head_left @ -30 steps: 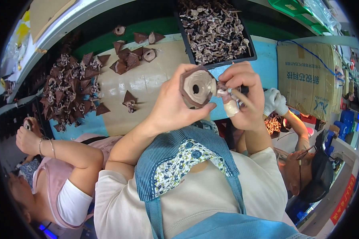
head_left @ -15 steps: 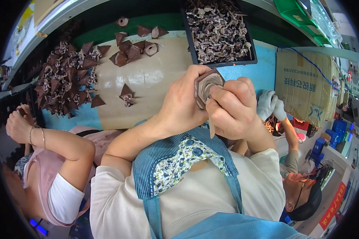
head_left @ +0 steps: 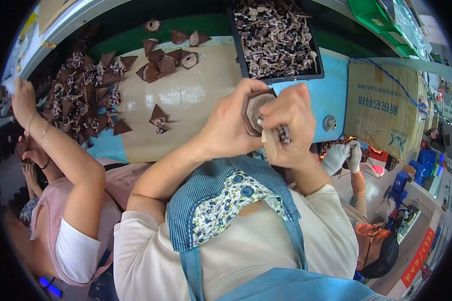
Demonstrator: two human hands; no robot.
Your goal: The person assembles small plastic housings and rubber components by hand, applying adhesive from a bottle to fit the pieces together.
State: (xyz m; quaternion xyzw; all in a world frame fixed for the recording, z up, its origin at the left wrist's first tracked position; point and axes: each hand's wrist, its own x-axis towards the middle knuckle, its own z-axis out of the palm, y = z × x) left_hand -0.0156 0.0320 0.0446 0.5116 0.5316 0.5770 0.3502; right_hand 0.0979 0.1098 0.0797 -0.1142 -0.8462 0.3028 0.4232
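My left hand (head_left: 226, 123) is closed round a brown hexagonal piece (head_left: 247, 111), its hollow tan inside facing up. At its opening, my right hand (head_left: 294, 120) pinches with thumb and finger, and a tiny pale tip shows there. From under the right hand a flat beige strip (head_left: 269, 146) sticks out, beside a small dark-and-pale piece (head_left: 285, 134) partly hidden by the fingers. On the table, left of my hands, one brown pointed piece (head_left: 157, 113) lies with small pale-and-dark parts at its base.
A black tray (head_left: 282, 79) full of small pale-and-dark parts stands ahead. Several loose brown pointed pieces (head_left: 166, 66) and a large heap (head_left: 68, 103) lie left. A cardboard box (head_left: 381, 108) stands right. Co-workers sit on both sides; a gloved hand (head_left: 335, 159) is at right.
My right hand has turned and tilted, uncovering the beige strip and the dark-and-pale piece. The left co-worker's arm has reached up toward the heap; the right co-worker's gloves moved nearer, uncovering a round metal disc.
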